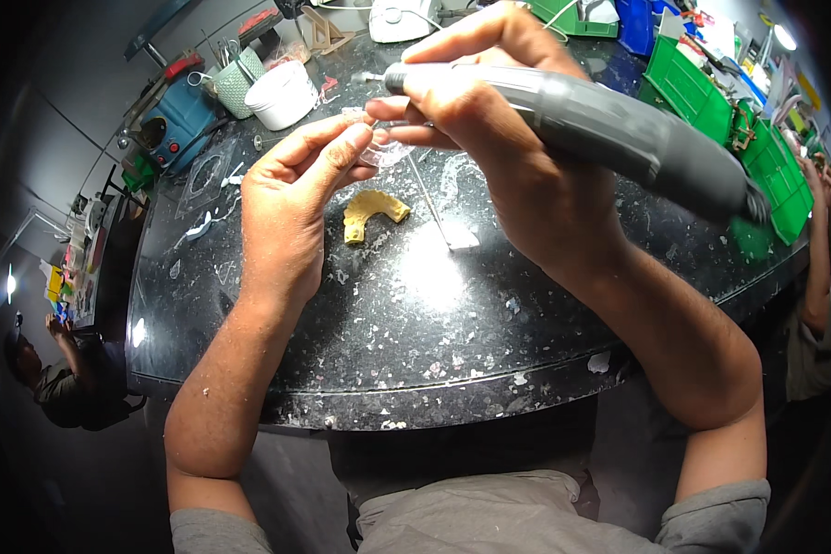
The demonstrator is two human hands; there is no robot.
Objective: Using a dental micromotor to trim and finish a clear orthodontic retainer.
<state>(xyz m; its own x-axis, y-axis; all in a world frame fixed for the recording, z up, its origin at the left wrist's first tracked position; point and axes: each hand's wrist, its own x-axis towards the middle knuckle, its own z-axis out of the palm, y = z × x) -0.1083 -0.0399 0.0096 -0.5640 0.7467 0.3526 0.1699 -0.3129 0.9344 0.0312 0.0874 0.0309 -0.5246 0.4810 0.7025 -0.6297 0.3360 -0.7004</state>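
Note:
My left hand (pixel 295 180) pinches a clear, thin plastic dental tray (pixel 390 155) between thumb and fingers above the table. My right hand (pixel 512 148) is wrapped round a thick grey-black rotary handpiece (pixel 609 120). Its narrow metal tip points left, above the left fingertips. The right hand's lower fingers reach to the clear tray's edge; whether they grip it I cannot tell. Just below the tray a yellow arch-shaped dental model (pixel 375 210) lies on the table. A thin metal rod (pixel 427 198) slants down beside it, its upper end partly hidden by the tray.
White scraps and dust speckle the dark worktable (pixel 360 369). At the back left stand a white tub (pixel 282 96), a cup of tools (pixel 240 83) and a blue machine (pixel 177 125). Green bins (pixel 688 88) line the right. Other people sit at both sides.

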